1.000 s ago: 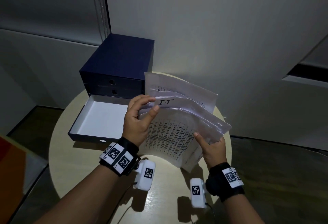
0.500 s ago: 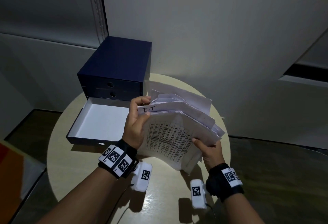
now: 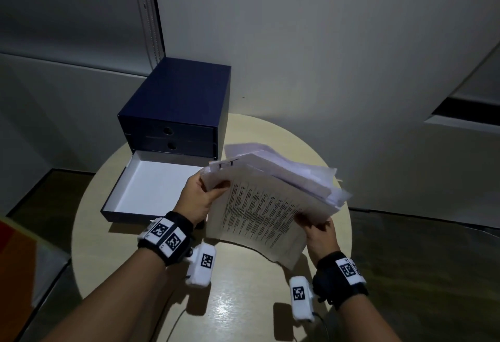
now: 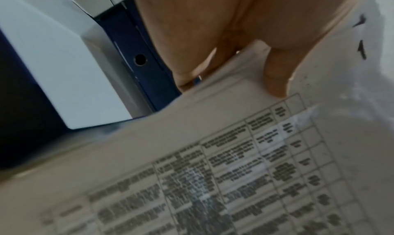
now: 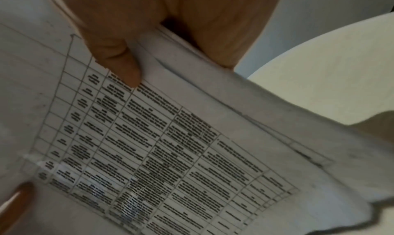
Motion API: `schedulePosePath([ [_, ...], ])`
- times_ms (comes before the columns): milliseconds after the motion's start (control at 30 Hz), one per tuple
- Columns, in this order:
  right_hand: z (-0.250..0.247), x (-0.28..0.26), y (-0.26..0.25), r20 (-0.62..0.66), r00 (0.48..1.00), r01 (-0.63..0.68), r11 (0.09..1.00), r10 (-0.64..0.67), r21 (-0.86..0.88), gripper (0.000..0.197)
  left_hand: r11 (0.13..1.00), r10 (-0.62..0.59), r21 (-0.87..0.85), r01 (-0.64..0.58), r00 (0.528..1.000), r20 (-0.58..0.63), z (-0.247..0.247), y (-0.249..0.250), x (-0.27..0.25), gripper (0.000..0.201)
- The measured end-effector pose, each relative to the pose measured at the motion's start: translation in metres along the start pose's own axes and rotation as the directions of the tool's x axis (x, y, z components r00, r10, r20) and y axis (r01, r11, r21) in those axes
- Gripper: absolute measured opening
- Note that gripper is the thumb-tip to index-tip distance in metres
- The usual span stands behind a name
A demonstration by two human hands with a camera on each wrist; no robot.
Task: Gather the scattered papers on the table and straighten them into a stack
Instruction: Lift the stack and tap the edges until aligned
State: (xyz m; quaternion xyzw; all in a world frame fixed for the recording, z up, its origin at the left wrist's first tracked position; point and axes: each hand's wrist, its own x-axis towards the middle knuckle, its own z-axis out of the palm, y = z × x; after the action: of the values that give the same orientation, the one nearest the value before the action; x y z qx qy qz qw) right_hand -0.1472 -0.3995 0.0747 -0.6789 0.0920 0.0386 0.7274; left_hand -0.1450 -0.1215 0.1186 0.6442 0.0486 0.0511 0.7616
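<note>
A loose bundle of white papers hangs tilted above the round table, its front sheet printed with a table of text. My left hand grips the bundle's left edge, thumb on the front sheet. My right hand pinches the lower right edge, thumb on top. The back sheets fan out unevenly at the upper right. In the left wrist view my thumb lies on the printed sheet. The right wrist view shows my thumb pressing the same sheet.
A dark blue drawer box stands at the table's back left. Its lowest drawer, white inside, is pulled out toward me just left of my left hand. A grey wall rises behind the table; dark floor surrounds it.
Both hands have pushed the fanned sheets closer together; the bundle is tighter and has tipped lower toward the table, and the sheet marked "I.T" has slid mostly behind the front sheet.
</note>
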Motion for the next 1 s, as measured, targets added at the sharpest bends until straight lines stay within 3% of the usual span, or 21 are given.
schedulePosePath([
  [33,-0.001,0.001,0.0,-0.022,1.0,0.002,1.0,-0.002,0.01,0.057,1.0,0.027,-0.016,-0.027,1.0,-0.005,0.003,0.002,-0.004,0.032],
  [133,-0.006,-0.002,0.001,-0.023,1.0,0.013,1.0,-0.013,0.01,0.043,0.995,0.047,-0.092,-0.042,0.998,0.046,0.0,-0.001,-0.013,0.058],
  [233,-0.007,-0.013,0.003,0.035,0.999,0.001,0.999,0.0,-0.033,0.025,0.992,-0.052,-0.107,0.069,0.987,0.154,-0.006,-0.014,-0.014,0.079],
  [333,-0.008,-0.012,0.009,-0.013,1.0,-0.021,0.997,0.02,-0.079,0.017,0.99,-0.14,0.023,0.139,0.984,0.112,-0.007,-0.027,-0.009,0.078],
  [367,-0.007,-0.011,0.011,-0.038,0.999,-0.032,0.997,0.029,-0.07,0.022,0.988,-0.153,0.044,0.15,0.985,0.081,-0.007,-0.031,-0.007,0.08],
  [433,-0.002,-0.011,0.011,-0.08,0.995,-0.067,0.997,0.065,-0.028,0.055,0.987,-0.158,-0.005,0.159,0.986,0.044,-0.009,-0.034,-0.003,0.093],
  [467,-0.002,-0.009,0.011,-0.089,0.994,-0.068,0.998,0.068,0.001,0.059,0.985,-0.161,-0.05,0.163,0.986,0.051,-0.009,-0.033,-0.002,0.098],
  [567,-0.002,-0.006,0.002,-0.041,0.999,-0.007,1.0,0.008,0.009,0.035,0.983,-0.118,-0.128,0.131,0.987,0.106,-0.013,-0.024,-0.001,0.099],
  [700,-0.005,-0.013,-0.004,0.066,0.997,0.031,1.0,-0.031,-0.001,0.043,0.983,-0.103,-0.132,0.13,0.976,0.194,-0.014,-0.024,-0.006,0.104],
  [767,-0.005,-0.015,-0.002,0.064,0.998,0.01,0.999,-0.008,-0.037,0.045,0.987,-0.114,-0.094,0.13,0.981,0.159,-0.011,-0.024,-0.01,0.097],
  [900,0.007,-0.016,-0.001,-0.101,0.995,-0.025,0.999,0.021,-0.041,0.066,0.997,0.018,0.067,-0.025,0.995,0.101,0.007,-0.014,-0.012,0.039],
  [1000,0.016,-0.016,-0.014,-0.123,0.991,0.052,0.999,-0.054,-0.016,0.036,0.999,0.048,-0.008,-0.048,0.998,0.047,0.014,-0.009,-0.013,0.043],
])
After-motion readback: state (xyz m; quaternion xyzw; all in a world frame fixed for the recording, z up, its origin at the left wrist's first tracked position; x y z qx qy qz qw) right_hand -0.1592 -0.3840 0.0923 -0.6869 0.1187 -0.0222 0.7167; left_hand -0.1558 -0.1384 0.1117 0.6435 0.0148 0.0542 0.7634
